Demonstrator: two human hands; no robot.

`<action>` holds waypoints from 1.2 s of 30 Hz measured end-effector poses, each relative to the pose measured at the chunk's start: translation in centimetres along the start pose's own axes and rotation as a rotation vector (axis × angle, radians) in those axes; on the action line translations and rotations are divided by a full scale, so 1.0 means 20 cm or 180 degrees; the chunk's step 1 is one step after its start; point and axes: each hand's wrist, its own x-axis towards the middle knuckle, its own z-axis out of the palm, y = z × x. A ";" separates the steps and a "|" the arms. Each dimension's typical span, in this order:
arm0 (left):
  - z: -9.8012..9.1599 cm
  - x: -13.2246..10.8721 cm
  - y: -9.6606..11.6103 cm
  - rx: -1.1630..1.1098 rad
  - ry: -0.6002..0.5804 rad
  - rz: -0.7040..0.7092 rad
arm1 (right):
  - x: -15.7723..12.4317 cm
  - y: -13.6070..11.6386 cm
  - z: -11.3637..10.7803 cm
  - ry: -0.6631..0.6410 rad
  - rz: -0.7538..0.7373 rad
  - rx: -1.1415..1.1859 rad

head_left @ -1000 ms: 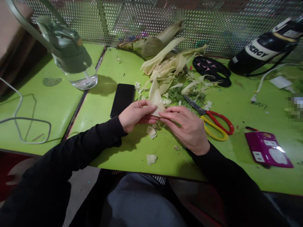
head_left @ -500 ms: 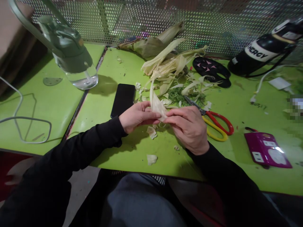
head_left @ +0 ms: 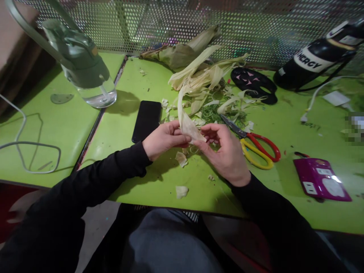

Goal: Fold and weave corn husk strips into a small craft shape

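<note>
Both hands meet over the green table [head_left: 159,178] on one pale corn husk strip [head_left: 186,123]. My left hand [head_left: 163,139] pinches the strip's lower left edge between thumb and fingers. My right hand [head_left: 226,151] holds the lower right end, its fingers curled and partly lifted. The strip stands up and bends to the left above the hands. Just behind it lies a pile of corn husks [head_left: 199,74] and green shreds. Small husk scraps [head_left: 181,159] lie under and in front of my hands.
Red and yellow scissors [head_left: 256,146] lie right of my right hand. A black phone [head_left: 146,120] lies by my left hand. A water bottle [head_left: 82,68] stands at the back left, a purple power strip [head_left: 321,180] at right, a black bottle [head_left: 315,62] far right.
The husk strip has been twisted and pulled taller, leaning left. My right hand's fingers have uncurled from a flat pinch and lifted. My left hand has stayed in place.
</note>
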 end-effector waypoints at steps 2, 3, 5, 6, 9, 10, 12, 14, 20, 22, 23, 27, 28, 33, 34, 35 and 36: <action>0.01 0.00 0.00 0.0029 0.0077 0.0000 | 0.00 0.00 0.01 -0.0145 0.0536 0.0454; 0.01 0.00 0.00 0.0033 0.0122 0.0000 | 0.00 0.01 0.01 -0.0216 0.0709 0.0683; 0.01 0.00 0.01 -0.0005 0.0218 -0.0018 | 0.00 0.01 0.02 -0.0263 0.0912 0.1091; 0.01 -0.01 0.01 -0.0057 0.0263 -0.0030 | 0.00 0.01 0.02 -0.0268 0.0967 0.1252; 0.00 -0.01 0.01 -0.0234 0.0357 -0.0105 | 0.00 0.00 0.03 -0.0240 0.1076 0.1556; 0.00 -0.01 0.01 -0.0273 0.0374 -0.0121 | 0.00 0.00 0.03 -0.0229 0.1099 0.1621; 0.00 -0.01 0.01 -0.0269 0.0344 -0.0104 | 0.00 -0.01 0.02 -0.0173 0.1146 0.1701; -0.01 -0.01 0.00 -0.0171 0.0244 -0.0073 | 0.00 -0.02 0.03 -0.0032 0.1175 0.1694; -0.01 0.00 0.01 -0.0055 0.0225 -0.0118 | 0.00 0.00 0.03 0.0228 0.0936 0.1711; -0.02 0.00 0.00 0.0050 0.0231 -0.0001 | 0.00 0.01 0.03 0.0203 0.0846 0.1726; -0.02 0.00 0.00 0.0157 0.0227 0.0116 | 0.00 0.02 0.04 0.0185 0.0838 0.1713; -0.01 -0.01 -0.02 0.0928 0.0162 0.0932 | -0.01 0.02 0.04 0.0171 0.0775 0.1560; -0.01 -0.01 -0.03 0.1130 0.0132 0.1118 | -0.01 0.02 0.04 0.0162 0.0746 0.1500; -0.01 -0.01 -0.03 0.1262 -0.0059 0.1176 | -0.03 0.01 0.04 0.0206 0.0596 0.1053; -0.01 0.00 -0.03 0.1143 -0.0058 0.1117 | -0.03 0.00 0.03 0.0230 0.0536 0.0945; -0.02 0.00 -0.02 0.1023 -0.0042 0.1060 | -0.03 0.00 0.03 0.0238 0.0460 0.0847; -0.02 0.00 -0.02 0.0914 -0.0029 0.0996 | -0.03 -0.01 0.03 0.0219 0.0366 0.0761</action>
